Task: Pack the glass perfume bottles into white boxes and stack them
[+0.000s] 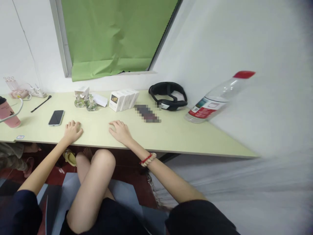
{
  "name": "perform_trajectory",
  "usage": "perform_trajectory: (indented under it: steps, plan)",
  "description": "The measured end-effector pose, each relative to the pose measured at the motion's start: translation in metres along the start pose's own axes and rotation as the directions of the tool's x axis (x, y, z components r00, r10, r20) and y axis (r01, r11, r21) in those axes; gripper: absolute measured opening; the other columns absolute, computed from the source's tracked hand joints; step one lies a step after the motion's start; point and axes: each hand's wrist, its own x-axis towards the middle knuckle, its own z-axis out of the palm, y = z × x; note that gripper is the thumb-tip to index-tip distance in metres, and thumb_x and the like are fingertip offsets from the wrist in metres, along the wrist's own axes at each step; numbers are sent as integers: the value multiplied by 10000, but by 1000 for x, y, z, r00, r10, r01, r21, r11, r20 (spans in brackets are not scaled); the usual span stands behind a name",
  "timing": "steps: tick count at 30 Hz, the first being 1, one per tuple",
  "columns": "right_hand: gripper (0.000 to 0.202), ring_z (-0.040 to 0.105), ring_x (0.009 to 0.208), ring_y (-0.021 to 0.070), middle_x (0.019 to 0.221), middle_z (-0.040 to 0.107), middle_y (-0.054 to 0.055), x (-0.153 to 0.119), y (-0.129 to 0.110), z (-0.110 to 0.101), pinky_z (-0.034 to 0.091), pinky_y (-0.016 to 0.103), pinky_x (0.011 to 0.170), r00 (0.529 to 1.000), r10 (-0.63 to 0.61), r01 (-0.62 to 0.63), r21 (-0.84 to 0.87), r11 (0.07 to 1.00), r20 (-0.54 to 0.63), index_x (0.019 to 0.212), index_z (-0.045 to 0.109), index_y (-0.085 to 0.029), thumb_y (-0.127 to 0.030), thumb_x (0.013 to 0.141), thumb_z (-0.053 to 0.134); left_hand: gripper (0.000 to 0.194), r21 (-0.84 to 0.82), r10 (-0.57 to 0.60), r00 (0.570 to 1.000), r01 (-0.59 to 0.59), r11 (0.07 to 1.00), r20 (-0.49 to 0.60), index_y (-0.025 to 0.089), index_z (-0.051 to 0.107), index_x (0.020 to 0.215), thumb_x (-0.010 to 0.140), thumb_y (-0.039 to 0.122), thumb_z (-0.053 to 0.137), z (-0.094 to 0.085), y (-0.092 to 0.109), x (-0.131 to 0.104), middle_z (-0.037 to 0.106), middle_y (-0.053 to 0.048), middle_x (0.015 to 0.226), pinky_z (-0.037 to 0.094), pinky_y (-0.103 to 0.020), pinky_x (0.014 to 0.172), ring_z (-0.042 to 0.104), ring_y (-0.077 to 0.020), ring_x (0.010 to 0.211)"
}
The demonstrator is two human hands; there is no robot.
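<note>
Cream-green table [181, 138]: near edge likely props both forearms. Black headset [168, 99] far right, by the wall. Left hand [72, 131] and right hand [121, 132] palm-down, fingers loosely spread, gripping nothing; probably just resting. White boxes [124, 100] beyond right hand, abutting, presumably ranked for neatness; leftmost bears a dark picture panel with golden motif. Smartphone [56, 117], just left and far of left hand, face-up, screen dark, rim pale. Perfume bottles [91, 103] far centre-left: clear glass, greenish.

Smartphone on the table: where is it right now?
In the head view, the smartphone lies at left on the table, between the pink tumbler and the left hand.
</note>
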Motion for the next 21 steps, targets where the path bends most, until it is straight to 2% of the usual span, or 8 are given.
perform_trajectory:
  steps: [6,8,10,12,15,18,21]
  plan:
    - [377,484,1192,263,1268,553,120,12,1,3,351,414,1043,996,-57,59,-29,998,64,1281,573,-180,-255,929,461,335,-160,167,985,-170,972,-32,128,558,1169,862,215,458,7,30,42,531,-150,1226,347,-408,1005,481,-273,1165]
    - [393,477,1202,258,1284,542,122,26,1,7,339,415,1055,986,-127,132,-39,990,105,1304,559,-191,-233,944,408,271,-212,219,974,-226,951,-53,129,586,1082,846,179,463,9,42,55,574,-135,1140,364,-378,972,514,-255,1094]
    - [421,462,1229,245,1311,525,123,45,-2,15,323,409,1074,973,-184,190,-29,981,139,1324,544,-198,-200,946,360,206,-330,215,976,-216,919,-39,137,603,996,845,162,464,12,52,67,614,-113,1028,382,-334,919,544,-226,1010]
    - [451,408,1305,239,1392,462,125,68,-6,25,280,426,1114,980,-150,151,-3,988,135,1368,502,-205,-201,940,360,178,-347,203,979,-201,916,-31,146,614,932,859,173,454,14,59,78,637,-86,916,400,-300,806,571,-201,888]
    - [505,323,1386,280,1499,325,157,103,-14,40,289,448,1120,999,-25,25,7,1000,26,1418,451,-192,-312,928,460,208,-367,158,987,-160,916,-34,155,634,902,897,251,450,19,64,95,633,-52,752,365,-283,660,566,-181,707]
    - [445,358,1363,338,1510,310,186,134,-19,54,352,471,1080,983,-25,19,-36,999,-182,1307,567,-159,-216,867,532,207,-405,116,992,-128,905,-55,163,645,856,890,262,466,24,65,114,645,-42,733,336,-266,630,566,-162,670]
    - [394,426,1325,341,1497,359,189,158,-21,63,369,489,1080,962,-50,37,-55,998,-270,1209,647,-173,-124,845,504,221,-445,48,997,-71,893,-61,165,641,840,897,262,450,27,66,131,662,-48,760,327,-256,630,580,-157,692]
